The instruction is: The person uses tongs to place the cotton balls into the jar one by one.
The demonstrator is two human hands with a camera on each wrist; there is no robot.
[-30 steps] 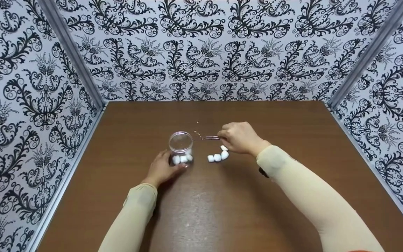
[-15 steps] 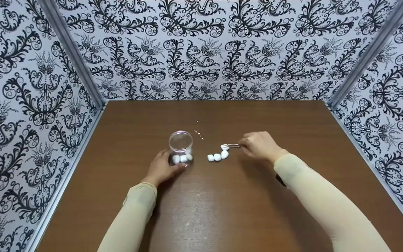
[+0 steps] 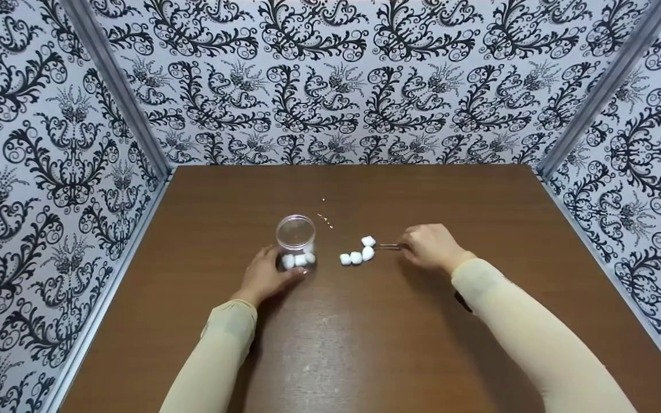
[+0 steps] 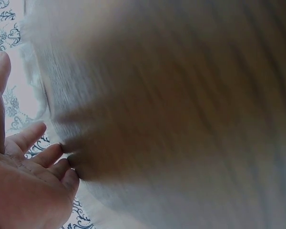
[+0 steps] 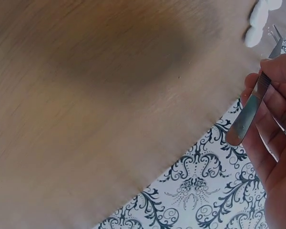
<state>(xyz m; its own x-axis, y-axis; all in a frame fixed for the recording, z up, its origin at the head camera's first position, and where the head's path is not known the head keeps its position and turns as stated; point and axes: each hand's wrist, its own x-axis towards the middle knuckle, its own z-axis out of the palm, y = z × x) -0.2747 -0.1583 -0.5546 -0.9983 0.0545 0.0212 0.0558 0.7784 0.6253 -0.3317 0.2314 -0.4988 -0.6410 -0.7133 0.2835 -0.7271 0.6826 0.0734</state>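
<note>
In the head view my left hand (image 3: 264,275) holds a clear round jar (image 3: 296,232), fingers at its left side and thumb across its front. Several white puffs (image 3: 300,260), like cotton balls or small marshmallows, lie inside. My right hand (image 3: 431,245) pinches metal tweezers (image 3: 388,246), whose tips point left, right beside a loose white puff (image 3: 368,253). Another puff (image 3: 368,241) sits just behind it, and two more (image 3: 350,259) lie to its left. The right wrist view shows the tweezers (image 5: 248,114) between thumb and fingers, their tips parted near the white puffs (image 5: 259,16).
A brown wooden table (image 3: 319,332) carries everything. Tiny light-coloured bits (image 3: 326,219) are scattered between the jar and the puffs, toward the back. Patterned black-and-white walls (image 3: 342,86) close in the table at the back and both sides.
My right hand has drawn the tweezers right, from near the tiny bits to the rearmost loose puff, then slightly toward me to the puff in front. My left hand and the jar stay put.
</note>
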